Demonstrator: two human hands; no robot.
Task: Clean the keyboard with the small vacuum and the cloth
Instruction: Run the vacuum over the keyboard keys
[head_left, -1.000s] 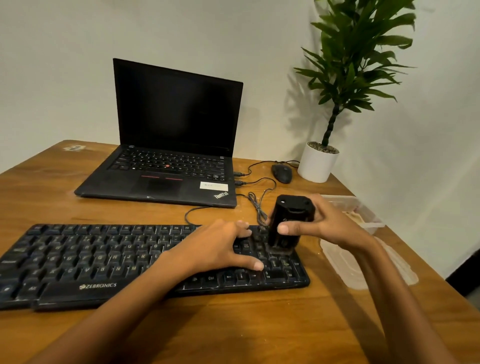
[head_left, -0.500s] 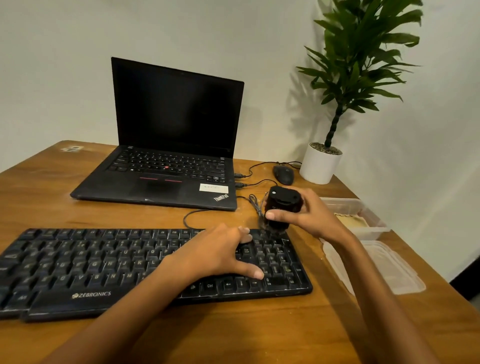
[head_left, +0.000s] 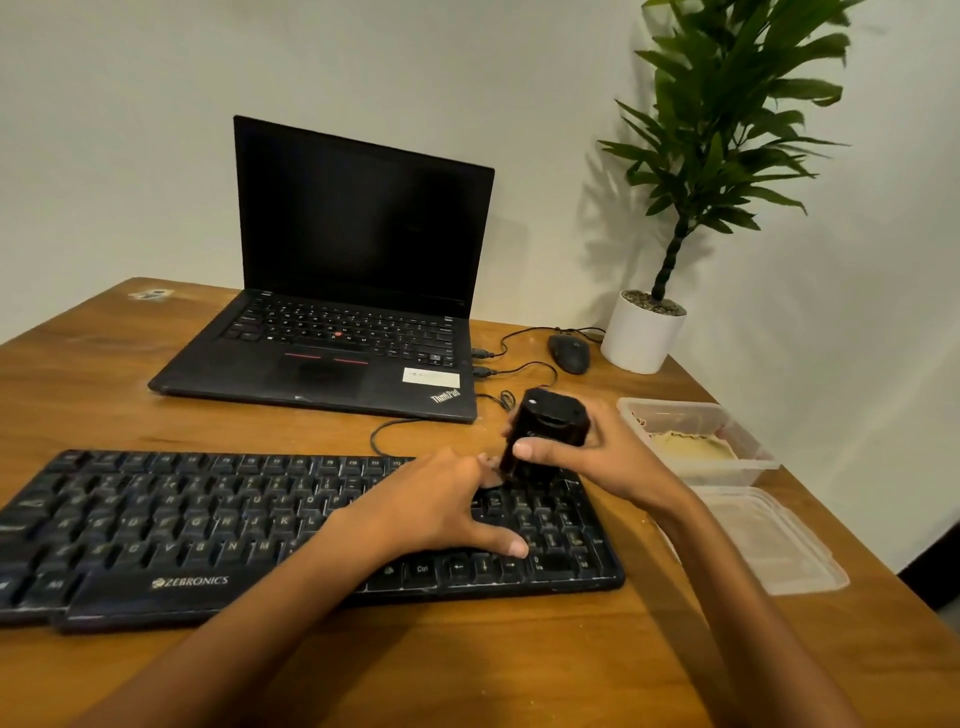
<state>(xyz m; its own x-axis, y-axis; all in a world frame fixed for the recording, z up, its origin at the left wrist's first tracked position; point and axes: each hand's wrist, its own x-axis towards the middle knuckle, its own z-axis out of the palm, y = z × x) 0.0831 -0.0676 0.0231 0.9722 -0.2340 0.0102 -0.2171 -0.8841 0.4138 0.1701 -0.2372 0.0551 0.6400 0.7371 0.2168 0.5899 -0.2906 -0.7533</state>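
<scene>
Your right hand moves the small vacuum from the middle of the number pad to the far edge of the keyboard. It then edges left, and the nose now sits just beside your left hand.

Your right grip is wrapping around the small black vacuum, holding it nearly upright with its lower end on the far keys near the right end of the keyboard. Your left grip is lying flat on the keys just beside it, fingers spread. The keyboard is sitting on the wooden counter, with an open laptop behind it and a clear tub to its right.
</scene>
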